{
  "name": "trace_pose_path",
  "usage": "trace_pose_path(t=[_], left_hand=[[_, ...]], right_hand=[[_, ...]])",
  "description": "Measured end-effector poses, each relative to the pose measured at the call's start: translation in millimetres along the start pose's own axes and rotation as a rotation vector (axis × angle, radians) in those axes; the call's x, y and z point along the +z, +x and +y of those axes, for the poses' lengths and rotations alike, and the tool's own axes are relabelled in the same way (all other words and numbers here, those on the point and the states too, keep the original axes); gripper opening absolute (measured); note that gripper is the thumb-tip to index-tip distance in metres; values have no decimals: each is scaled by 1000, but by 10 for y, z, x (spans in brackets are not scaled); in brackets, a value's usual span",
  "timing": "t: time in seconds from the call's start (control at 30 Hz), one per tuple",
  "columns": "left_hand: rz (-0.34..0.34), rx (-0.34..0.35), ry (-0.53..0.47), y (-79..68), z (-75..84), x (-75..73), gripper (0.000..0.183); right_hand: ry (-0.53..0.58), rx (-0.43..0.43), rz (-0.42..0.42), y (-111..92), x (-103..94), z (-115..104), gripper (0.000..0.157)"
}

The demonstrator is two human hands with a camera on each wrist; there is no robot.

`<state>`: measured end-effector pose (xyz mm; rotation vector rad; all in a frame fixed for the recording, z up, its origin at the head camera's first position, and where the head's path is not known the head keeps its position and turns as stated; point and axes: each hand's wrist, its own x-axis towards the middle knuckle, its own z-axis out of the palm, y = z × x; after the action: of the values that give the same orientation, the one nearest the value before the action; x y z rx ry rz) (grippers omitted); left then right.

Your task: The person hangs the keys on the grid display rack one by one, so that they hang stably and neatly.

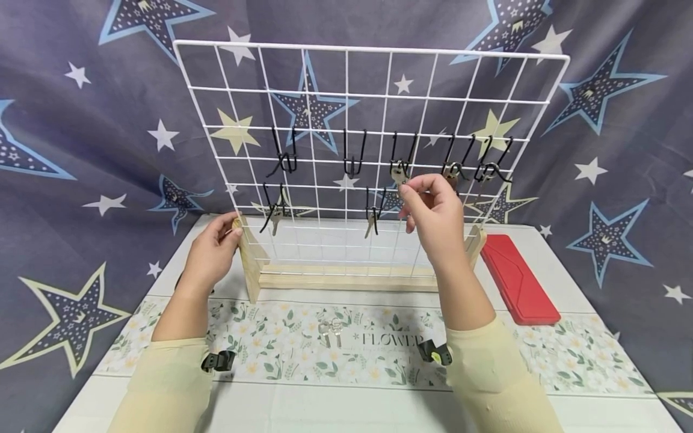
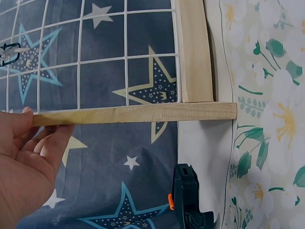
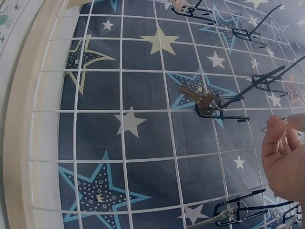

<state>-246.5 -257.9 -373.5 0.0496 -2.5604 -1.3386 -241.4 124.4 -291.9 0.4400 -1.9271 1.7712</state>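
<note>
A white wire grid (image 1: 346,95) stands upright in a wooden stand (image 1: 346,282), with several black hooks (image 1: 354,162) on it. My left hand (image 1: 211,252) grips the top of the stand's left wooden upright (image 2: 128,114) between thumb and fingers. Over at the grid's right half, my right hand (image 1: 441,222) pinches a key (image 1: 399,174) right at a middle-row hook. In the right wrist view, only a small bit of it shows past the fingertips. Other keys (image 1: 276,219) hang from the lower hooks, and a brownish key (image 3: 205,102) hangs from a hook near my right hand (image 3: 286,164).
Two loose keys (image 1: 331,334) lie on the flower-printed strip (image 1: 260,337) in front of the stand. A red case (image 1: 520,279) rests on the table to the right. Behind the grid hangs a dark star-patterned cloth (image 1: 346,18). A black object with an orange tab (image 2: 186,195) stands beside the left upright.
</note>
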Motion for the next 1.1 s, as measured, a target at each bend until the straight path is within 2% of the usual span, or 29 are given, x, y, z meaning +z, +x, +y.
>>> trace_pose_path(t=[0.5,0.83,1.1], left_hand=[[-4,-4,-5,-6,-3,7,47],[-8,-5,-2,-4,-3,11,47],[-5,-4,4,-2,-1,10,47]], right_hand=[[-59,-119,-215,-327,-55,-19,11],[-197,-65,-465,-446,-109,61,4],[-280,-24,-698,-533,-46,148,4]])
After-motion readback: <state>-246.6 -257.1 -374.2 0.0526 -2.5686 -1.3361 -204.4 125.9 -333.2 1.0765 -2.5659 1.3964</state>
